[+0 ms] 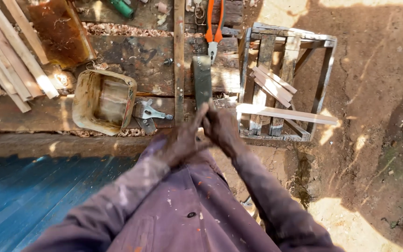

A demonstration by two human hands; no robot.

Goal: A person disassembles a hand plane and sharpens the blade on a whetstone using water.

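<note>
On a scarred wooden workbench (131, 60) above sunlit dirt ground (374, 116), the left hand (179, 142) and right hand (221, 127) press together, fingertips touching the near end of a dark flat block (202, 79).

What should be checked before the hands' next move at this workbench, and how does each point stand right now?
1. Both hands in view: ok. Left hand and right hand meet at the bench edge.
2. Grip on the dark flat bar: cannot tell; fingertips reach its near end, blurred.
3. Bar supported: ok, it lies on the workbench.
4. Orange-handled pliers clear of the bar: not ok, their nose sits right at its far end.
5. Open container clear of the hands: ok, apart to the left.
6. Wooden crate steady: cannot tell; loose slats lie across it.
</note>
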